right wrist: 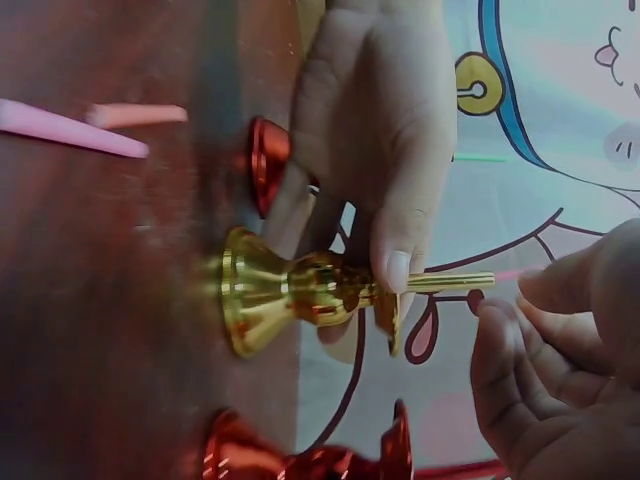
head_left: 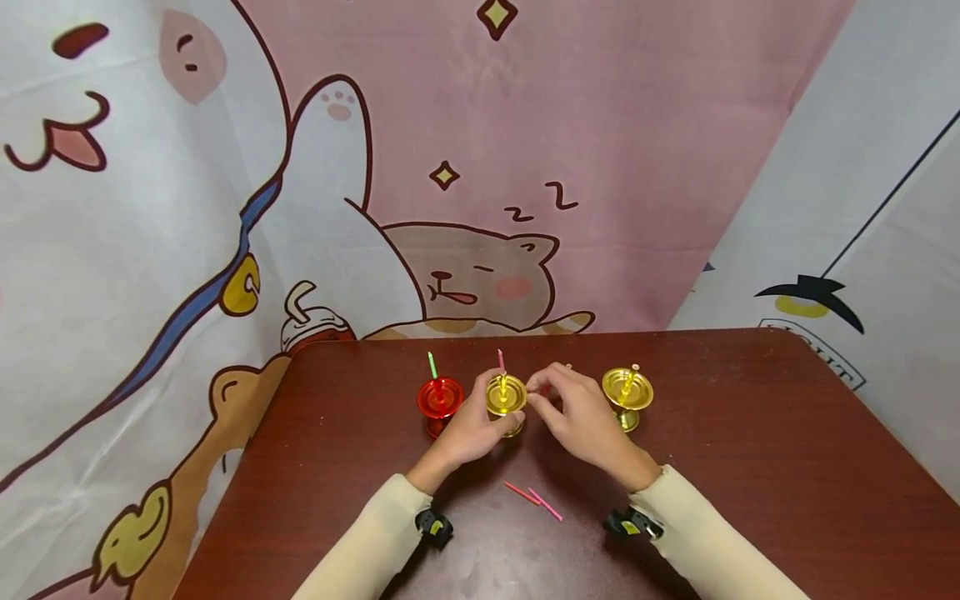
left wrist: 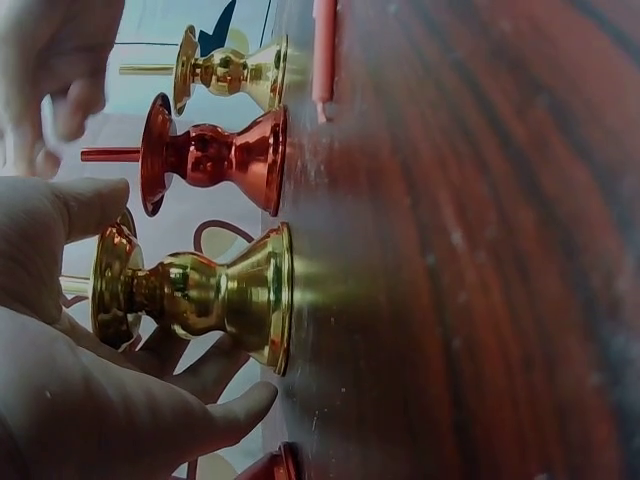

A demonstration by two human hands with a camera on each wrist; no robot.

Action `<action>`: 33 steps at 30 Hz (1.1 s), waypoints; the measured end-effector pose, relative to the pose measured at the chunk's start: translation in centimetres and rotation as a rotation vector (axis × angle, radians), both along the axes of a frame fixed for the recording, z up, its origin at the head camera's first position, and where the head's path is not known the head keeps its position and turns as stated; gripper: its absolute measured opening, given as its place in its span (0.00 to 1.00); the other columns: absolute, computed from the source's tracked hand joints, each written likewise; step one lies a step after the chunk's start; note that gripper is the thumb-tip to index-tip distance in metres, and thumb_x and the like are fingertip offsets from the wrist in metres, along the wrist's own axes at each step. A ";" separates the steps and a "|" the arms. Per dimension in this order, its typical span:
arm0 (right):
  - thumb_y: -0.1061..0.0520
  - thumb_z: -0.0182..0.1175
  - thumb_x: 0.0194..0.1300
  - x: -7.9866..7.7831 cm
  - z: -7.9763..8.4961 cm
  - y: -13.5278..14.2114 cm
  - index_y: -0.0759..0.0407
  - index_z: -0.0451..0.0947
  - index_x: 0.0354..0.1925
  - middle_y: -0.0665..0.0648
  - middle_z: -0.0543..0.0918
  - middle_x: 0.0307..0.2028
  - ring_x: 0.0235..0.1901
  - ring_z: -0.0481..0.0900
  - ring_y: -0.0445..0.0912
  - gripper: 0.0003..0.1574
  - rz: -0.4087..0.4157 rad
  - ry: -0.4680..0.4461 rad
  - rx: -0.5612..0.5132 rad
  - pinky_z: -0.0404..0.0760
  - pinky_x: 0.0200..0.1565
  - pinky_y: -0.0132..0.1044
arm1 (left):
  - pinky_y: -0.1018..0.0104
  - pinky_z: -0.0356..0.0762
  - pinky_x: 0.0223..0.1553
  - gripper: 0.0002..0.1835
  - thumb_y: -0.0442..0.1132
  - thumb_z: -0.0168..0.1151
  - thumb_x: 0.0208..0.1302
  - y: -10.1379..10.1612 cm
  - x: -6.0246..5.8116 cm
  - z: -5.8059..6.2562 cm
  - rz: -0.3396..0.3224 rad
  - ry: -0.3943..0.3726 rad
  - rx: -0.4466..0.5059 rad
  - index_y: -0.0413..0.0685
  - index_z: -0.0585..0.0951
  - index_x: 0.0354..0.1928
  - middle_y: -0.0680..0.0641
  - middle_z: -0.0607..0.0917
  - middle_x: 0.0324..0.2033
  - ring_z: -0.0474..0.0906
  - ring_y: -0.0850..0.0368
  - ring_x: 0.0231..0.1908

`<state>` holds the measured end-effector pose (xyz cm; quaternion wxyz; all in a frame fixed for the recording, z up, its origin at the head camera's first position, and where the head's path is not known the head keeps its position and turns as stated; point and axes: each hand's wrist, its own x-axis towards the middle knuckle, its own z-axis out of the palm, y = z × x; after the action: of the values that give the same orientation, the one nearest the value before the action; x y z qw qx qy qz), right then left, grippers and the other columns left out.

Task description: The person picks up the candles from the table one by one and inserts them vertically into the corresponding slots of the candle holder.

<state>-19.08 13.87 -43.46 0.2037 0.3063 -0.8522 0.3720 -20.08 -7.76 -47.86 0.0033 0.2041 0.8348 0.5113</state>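
My left hand [head_left: 471,429] grips a gold candle holder [head_left: 507,406], the thumb at its dish and the fingers round its stem. A thin pink candle [head_left: 501,360] shows upright at the top of its tube. Close to the right of the dish is my right hand [head_left: 583,418], fingers loosely bent. In the right wrist view, the thumb and fingertips [right wrist: 492,322] are apart beside the tube's end, with nothing seen between them. Left of the held holder stands a red candle holder [head_left: 440,402] with a green candle [head_left: 432,365].
On the brown table [head_left: 337,517], an orange-red candle [head_left: 521,492] and a pink candle [head_left: 547,506] lie near the front. Another red holder [left wrist: 205,160] is mostly hidden behind my right hand in the head view. Farther right stands a gold holder [head_left: 628,392]. A cartoon cloth [head_left: 615,167] hangs behind.
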 end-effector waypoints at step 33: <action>0.59 0.85 0.56 6.5 -5.1 3.8 0.48 0.80 0.34 0.37 0.77 0.27 0.28 0.75 0.30 0.20 0.205 -0.303 0.267 0.76 0.30 0.30 | 0.31 0.72 0.70 0.48 0.40 0.75 0.71 -1.9 4.9 1.4 -0.035 -0.099 0.001 0.40 0.58 0.84 0.31 0.77 0.69 0.77 0.28 0.68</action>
<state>-12.62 17.66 -48.54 -0.0081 0.3561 -0.8792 0.3163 -15.19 -9.67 -46.48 0.0534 0.1934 0.8296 0.5211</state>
